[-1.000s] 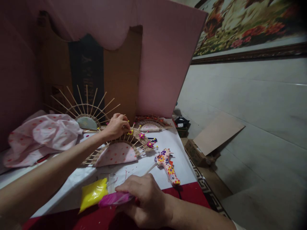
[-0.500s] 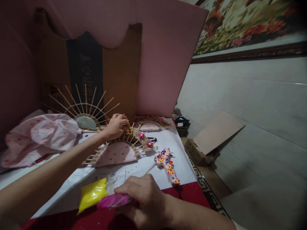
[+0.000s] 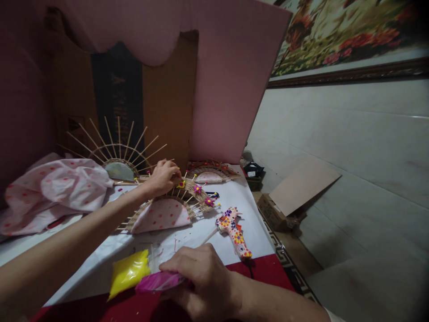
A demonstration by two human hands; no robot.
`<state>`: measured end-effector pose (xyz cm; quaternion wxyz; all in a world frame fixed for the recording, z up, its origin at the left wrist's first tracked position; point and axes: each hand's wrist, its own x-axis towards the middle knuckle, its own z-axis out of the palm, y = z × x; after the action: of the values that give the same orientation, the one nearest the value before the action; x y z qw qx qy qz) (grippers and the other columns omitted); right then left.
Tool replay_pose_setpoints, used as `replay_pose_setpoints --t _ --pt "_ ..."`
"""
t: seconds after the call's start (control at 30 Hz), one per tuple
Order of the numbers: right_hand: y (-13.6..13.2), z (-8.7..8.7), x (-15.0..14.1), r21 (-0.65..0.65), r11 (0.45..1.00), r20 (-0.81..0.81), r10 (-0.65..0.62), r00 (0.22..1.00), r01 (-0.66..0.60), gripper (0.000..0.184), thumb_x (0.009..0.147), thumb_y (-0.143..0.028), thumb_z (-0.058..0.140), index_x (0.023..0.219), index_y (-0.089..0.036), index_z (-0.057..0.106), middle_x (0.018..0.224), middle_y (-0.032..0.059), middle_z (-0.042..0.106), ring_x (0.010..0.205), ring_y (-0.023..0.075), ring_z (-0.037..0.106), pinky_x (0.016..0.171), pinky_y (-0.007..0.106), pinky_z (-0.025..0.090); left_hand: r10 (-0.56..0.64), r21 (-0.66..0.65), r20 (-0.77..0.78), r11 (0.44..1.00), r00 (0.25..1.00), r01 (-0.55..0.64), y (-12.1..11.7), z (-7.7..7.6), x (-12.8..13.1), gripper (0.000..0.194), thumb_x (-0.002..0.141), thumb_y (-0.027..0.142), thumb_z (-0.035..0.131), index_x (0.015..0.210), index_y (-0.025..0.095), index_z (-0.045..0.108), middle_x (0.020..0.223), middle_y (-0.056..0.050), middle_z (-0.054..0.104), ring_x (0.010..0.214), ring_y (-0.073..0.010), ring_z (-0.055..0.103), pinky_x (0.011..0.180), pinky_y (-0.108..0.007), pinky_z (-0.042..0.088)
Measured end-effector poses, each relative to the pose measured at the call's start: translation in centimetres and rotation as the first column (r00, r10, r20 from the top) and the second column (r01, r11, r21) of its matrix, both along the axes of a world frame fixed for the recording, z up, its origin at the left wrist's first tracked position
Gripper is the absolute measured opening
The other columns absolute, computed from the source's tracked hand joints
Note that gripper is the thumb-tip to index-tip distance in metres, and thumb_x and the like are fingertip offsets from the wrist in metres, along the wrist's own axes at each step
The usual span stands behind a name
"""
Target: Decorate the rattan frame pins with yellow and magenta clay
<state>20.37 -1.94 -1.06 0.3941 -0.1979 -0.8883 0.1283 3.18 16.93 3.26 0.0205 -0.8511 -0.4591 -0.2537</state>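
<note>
A half-round woven fan (image 3: 161, 214) of sticks and twine, its centre covered in spotted fabric, lies on the white sheet. Yellow and magenta flowers (image 3: 198, 190) and small bead-like tips decorate its rim. My left hand (image 3: 166, 176) rests at the top of that rim with fingers bent together; what the fingertips touch is hidden. Close to me, my right hand (image 3: 208, 281) is closed around a magenta plastic bag (image 3: 160, 281). A clear-topped bag with yellow contents (image 3: 130, 273) lies beside it. Just beyond the right hand is a flower-patterned glue gun (image 3: 234, 232) with a pale stick at its back.
Behind stand another stick fan (image 3: 119, 170) and a darker decorated one (image 3: 209, 177). Spotted cloth (image 3: 56, 188) is heaped at left. Cardboard (image 3: 170, 107) and a pink panel (image 3: 228, 89) rise at the back. A carton (image 3: 273, 212) sits on the floor at right.
</note>
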Motion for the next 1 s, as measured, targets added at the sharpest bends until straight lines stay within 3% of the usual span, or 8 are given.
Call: replay_pose_setpoints --t 0.17,0.43,0.67,0.9,1.0 --pt "0.0 0.0 0.0 0.010 1.000 0.001 -0.005 1.000 0.005 0.024 0.081 -0.028 0.054 0.097 -0.012 0.061 0.077 0.0061 0.069 0.067 0.0155 0.064 0.057 0.025 0.048 0.020 0.005 0.011 1.000 1.000 -0.020 -0.6 0.0 0.5 0.024 0.073 0.043 0.061 0.083 0.021 0.065 0.106 -0.007 0.056 0.109 -0.0286 0.041 0.096 -0.045 0.032" --pt "0.0 0.2 0.0 0.027 1.000 -0.033 0.000 0.999 0.001 0.025 0.079 -0.026 0.056 0.097 -0.010 0.062 0.076 0.0067 0.069 0.065 0.0158 0.064 0.055 0.025 0.048 0.094 0.026 0.048 0.995 0.994 -0.096 -0.2 -0.9 0.7 0.013 0.070 0.031 0.064 0.079 0.022 0.065 0.106 -0.008 0.057 0.111 -0.0309 0.040 0.094 -0.047 0.032" --pt "0.1 0.2 0.0 0.034 0.999 -0.043 0.004 0.999 -0.002 0.024 0.079 -0.026 0.056 0.096 -0.010 0.063 0.075 0.0066 0.069 0.064 0.0158 0.064 0.054 0.025 0.048 0.076 0.083 0.095 0.993 0.993 -0.084 -0.4 -0.7 0.4 0.015 0.078 0.030 0.057 0.083 0.021 0.068 0.098 -0.008 0.060 0.101 -0.0266 0.047 0.090 -0.044 0.036" --pt "0.0 0.0 0.1 0.033 0.999 -0.019 0.001 1.000 0.000 0.026 0.082 -0.030 0.054 0.099 -0.012 0.061 0.078 0.0060 0.069 0.067 0.0158 0.064 0.056 0.026 0.049 -0.002 0.362 0.026 0.932 1.000 -0.008 -2.5 -0.7 -0.1 0.029 0.078 0.011 0.053 0.082 0.030 0.074 0.104 -0.007 0.060 0.109 -0.0278 0.043 0.091 -0.047 0.036" --pt "0.0 -0.1 0.1 0.034 0.999 0.001 -0.002 1.000 0.002 0.026 0.083 -0.030 0.053 0.101 -0.013 0.060 0.079 0.0058 0.069 0.068 0.0154 0.064 0.056 0.026 0.048 0.010 0.397 -0.064 0.918 0.998 0.016 -3.0 -0.9 -0.1 0.030 0.077 0.010 0.054 0.084 0.031 0.075 0.108 -0.007 0.059 0.113 -0.0295 0.041 0.094 -0.049 0.034"
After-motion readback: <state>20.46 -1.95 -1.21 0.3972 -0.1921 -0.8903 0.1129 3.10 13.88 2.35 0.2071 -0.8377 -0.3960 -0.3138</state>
